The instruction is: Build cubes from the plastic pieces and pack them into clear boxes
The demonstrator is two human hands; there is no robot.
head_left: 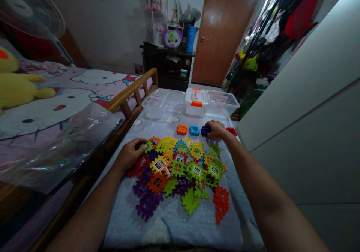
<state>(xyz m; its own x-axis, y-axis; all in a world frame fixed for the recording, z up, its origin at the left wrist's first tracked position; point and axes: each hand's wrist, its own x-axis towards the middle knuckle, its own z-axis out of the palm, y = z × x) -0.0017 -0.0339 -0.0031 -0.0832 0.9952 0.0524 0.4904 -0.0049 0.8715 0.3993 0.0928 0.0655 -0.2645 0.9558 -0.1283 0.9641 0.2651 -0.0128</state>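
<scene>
Your right hand (216, 130) has its fingers closed on the dark purple block (206, 131), just beside the blue block (194, 130); you seem to be squaring it into the row, which likely calls for a clean release. Your left hand (132, 154) touches a green piece (148, 146), grip unclear, at the left edge of the colourful pile (177, 167).

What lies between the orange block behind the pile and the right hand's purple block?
In the head view, a blue block lies between the orange block and the purple block.
</scene>
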